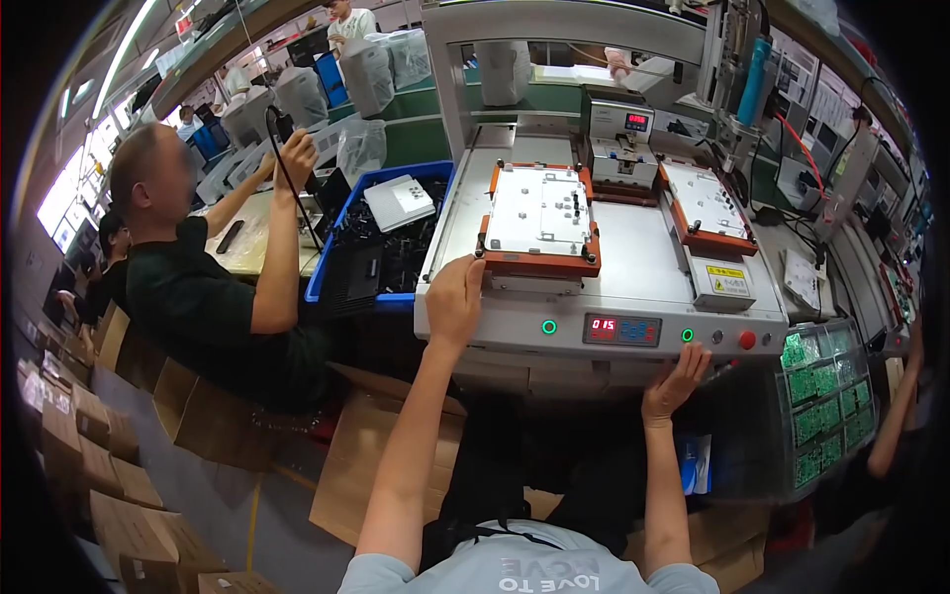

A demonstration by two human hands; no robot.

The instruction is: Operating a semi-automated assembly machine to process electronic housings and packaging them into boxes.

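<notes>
In front of me stands a light grey benchtop screw-driving machine [633, 257] with two jigs on its bed. The left jig [539, 210] has a white plate with small dark parts in a brown-orange frame. My left hand [455, 302] is curled at that jig's front left corner; its fingertips are partly hidden. The right jig [708, 203] sits farther back, beneath the screwdriver head [737, 129]. My right hand [678, 384] is just below the green-lit right button [688, 336], its fingers stretched and apart, holding nothing. Whether a fingertip touches the button I cannot tell.
A blue bin [319, 272] of black parts, with a pale metal plate [399, 202] on top, stands at the left. Beside it a co-worker [198, 267] works with raised hands. Green circuit boards [826, 401] lie in a clear tray at the right. Cardboard boxes [386, 455] stand below.
</notes>
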